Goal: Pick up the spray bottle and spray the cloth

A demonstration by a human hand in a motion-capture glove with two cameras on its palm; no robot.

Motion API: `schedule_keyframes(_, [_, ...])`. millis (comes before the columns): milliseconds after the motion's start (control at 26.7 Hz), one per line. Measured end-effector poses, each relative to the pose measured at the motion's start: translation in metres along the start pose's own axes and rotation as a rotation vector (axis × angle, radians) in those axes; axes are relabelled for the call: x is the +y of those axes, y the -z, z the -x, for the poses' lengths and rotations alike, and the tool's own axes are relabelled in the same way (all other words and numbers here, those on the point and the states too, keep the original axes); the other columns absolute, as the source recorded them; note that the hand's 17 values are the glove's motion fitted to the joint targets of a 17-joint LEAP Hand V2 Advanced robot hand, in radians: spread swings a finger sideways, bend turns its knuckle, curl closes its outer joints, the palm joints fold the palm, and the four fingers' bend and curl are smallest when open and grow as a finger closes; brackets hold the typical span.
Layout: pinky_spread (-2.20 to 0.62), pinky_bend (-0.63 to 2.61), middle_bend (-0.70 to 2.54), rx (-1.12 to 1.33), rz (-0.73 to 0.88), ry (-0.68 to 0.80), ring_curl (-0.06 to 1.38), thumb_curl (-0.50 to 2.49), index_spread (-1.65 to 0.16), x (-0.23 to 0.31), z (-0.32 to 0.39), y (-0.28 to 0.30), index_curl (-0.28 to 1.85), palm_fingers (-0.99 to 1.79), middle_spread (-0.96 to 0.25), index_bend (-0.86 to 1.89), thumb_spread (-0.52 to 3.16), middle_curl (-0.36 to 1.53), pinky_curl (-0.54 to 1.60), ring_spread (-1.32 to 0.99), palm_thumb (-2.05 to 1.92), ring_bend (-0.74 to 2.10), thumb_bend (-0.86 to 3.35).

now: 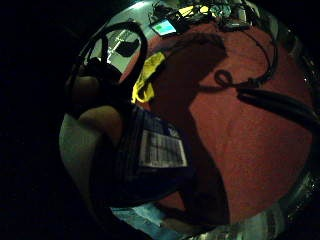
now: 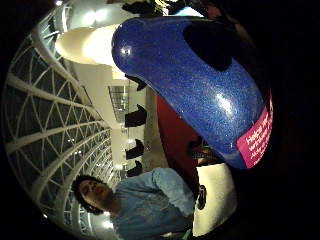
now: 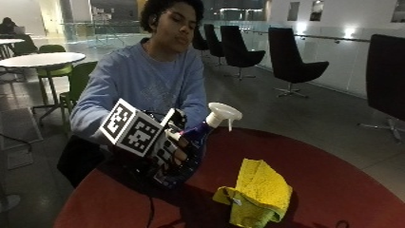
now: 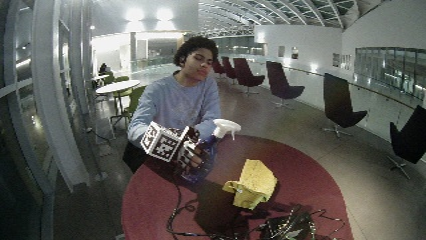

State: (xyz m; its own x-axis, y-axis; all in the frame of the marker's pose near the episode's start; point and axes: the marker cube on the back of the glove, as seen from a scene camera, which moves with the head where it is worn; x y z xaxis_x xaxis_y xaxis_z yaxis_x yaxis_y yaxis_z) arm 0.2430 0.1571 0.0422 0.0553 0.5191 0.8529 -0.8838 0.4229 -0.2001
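At the outside view's centre, the gloved right hand (image 3: 171,152) curls round the blue spray bottle (image 3: 196,137), lifted off the red bench (image 3: 329,180). It should aim the white nozzle (image 3: 223,114) at the yellow cloth (image 3: 256,192) lower right, then squeeze.

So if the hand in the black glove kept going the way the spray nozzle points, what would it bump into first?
Probably the crumpled yellow cloth on the round red table. The gloved right hand holds the blue spray bottle aimed toward it, though depth is unclear.

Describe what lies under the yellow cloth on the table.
The yellow cloth lies crumpled on the red table. Red tabletop shows all round it; whatever is beneath its folds is covered and cannot be seen.
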Motion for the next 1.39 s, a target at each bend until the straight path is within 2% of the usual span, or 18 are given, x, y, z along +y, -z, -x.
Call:
schedule_keyframes(225, [0.16,0.42,0.24,0.204,0.143,-0.054,0.36,0.59,-0.23,-0.004,0.004,0.001,0.22,0.89,-0.02,0.09,0.82,0.41,0.36,-0.03,1.02,0.52,-0.02])
schedule_keyframes(524, [0.15,0.42,0.24,0.440,0.195,-0.140,0.36,0.62,-0.22,-0.020,0.000,0.007,0.21,0.89,-0.02,0.08,0.81,0.41,0.36,-0.02,1.03,0.52,-0.02])
schedule_keyframes(1385, [0.10,0.42,0.24,0.582,0.251,-0.178,0.37,0.66,-0.21,-0.024,0.009,0.006,0.19,0.93,-0.03,0.07,0.78,0.42,0.37,-0.02,1.02,0.55,-0.02])
